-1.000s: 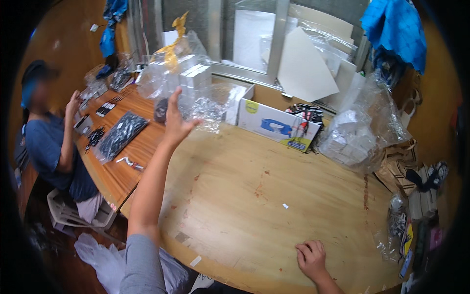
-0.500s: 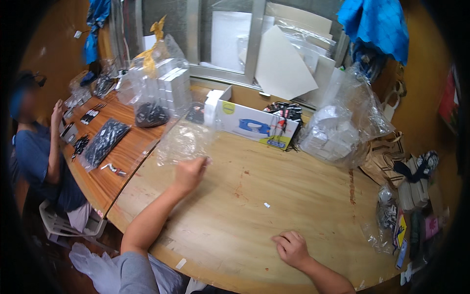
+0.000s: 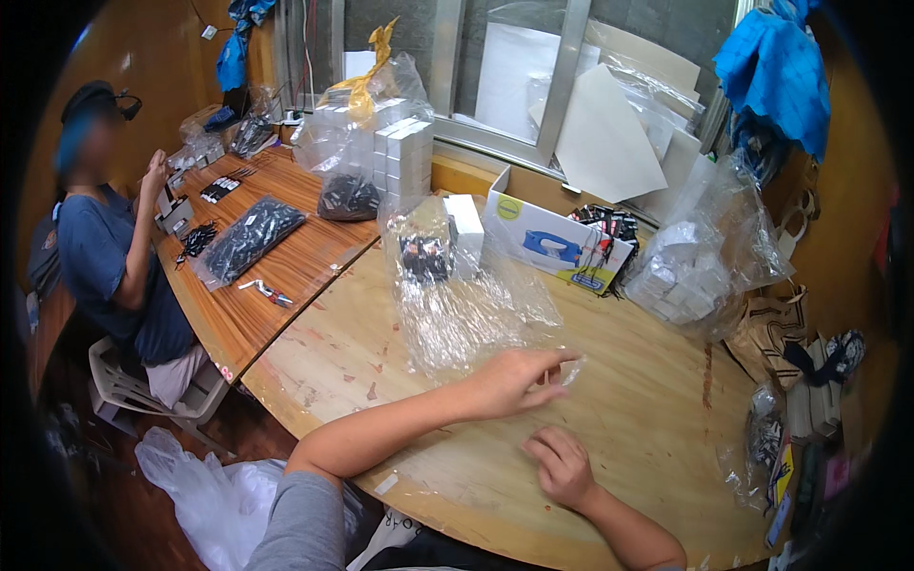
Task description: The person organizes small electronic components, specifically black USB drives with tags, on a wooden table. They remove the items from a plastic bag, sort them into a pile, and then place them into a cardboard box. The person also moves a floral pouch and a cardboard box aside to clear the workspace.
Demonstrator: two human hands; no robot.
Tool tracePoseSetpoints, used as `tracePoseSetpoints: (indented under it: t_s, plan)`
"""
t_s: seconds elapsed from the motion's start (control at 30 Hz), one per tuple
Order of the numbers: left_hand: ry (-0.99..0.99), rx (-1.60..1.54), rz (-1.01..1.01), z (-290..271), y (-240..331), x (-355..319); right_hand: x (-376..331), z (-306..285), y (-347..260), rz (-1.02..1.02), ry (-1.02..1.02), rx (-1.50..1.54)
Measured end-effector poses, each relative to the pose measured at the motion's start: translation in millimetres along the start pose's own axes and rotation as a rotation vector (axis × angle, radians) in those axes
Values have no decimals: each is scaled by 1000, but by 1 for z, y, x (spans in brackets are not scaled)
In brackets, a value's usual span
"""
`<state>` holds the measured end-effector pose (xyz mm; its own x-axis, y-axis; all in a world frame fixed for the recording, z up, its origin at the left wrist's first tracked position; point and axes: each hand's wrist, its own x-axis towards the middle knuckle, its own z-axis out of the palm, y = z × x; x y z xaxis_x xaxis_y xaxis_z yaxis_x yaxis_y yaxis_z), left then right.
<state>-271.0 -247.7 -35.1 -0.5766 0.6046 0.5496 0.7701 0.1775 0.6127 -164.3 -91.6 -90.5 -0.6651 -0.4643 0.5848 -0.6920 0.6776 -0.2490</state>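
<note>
My left hand (image 3: 519,383) reaches across the middle of the table, thumb and fingers closed on the edge of a clear plastic bag (image 3: 466,319). The bag lies stretched out behind the hand. At its far end are small dark packets (image 3: 425,257), seen through the film, and a white carton (image 3: 465,233) stands there too; whether the carton is inside or behind the bag I cannot tell. Nearer the table's front edge, my right hand (image 3: 564,468) rests palm down, fingers loosely bent and apart from the thumb. Nothing shows in it.
At the back stands an open printed box (image 3: 543,238) with dark corded items, beside a bag of white cartons (image 3: 681,276). More white cartons (image 3: 405,152) are stacked at left. A co-worker (image 3: 119,247) sits by the brown table (image 3: 314,262), which holds a filled bag (image 3: 252,238) and pliers (image 3: 267,292).
My left hand has moved right and nearer, drawing the bag's edge out over the table. The right hand stays near the front edge. The whole view has shifted toward the left.
</note>
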Motion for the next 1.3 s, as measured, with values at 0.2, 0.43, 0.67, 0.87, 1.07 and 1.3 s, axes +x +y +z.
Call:
tracePoseSetpoints:
  t_s: [0.2, 0.43, 0.67, 0.87, 1.07, 1.3]
  plan:
    - [418, 137, -92, -82, -16, 11, 37, 21, -4, 64, -11, 37]
    - [714, 1031, -321, -273, -181, -1, 38, 58, -24, 7, -401, -34]
    - [121, 1152, -784, -268, -193, 0, 43, 57, -16, 71, -331, -61]
    - [300, 1318, -459, -261, -185, -31, 42, 60, -22, 31, -314, -104]
    - [161, 1351, -870, -265, -214, -39, 39, 59, -27, 24, -288, -117]
    - [171, 1222, -767, -244, -200, -13, 45, 55, -22, 88, -281, -79]
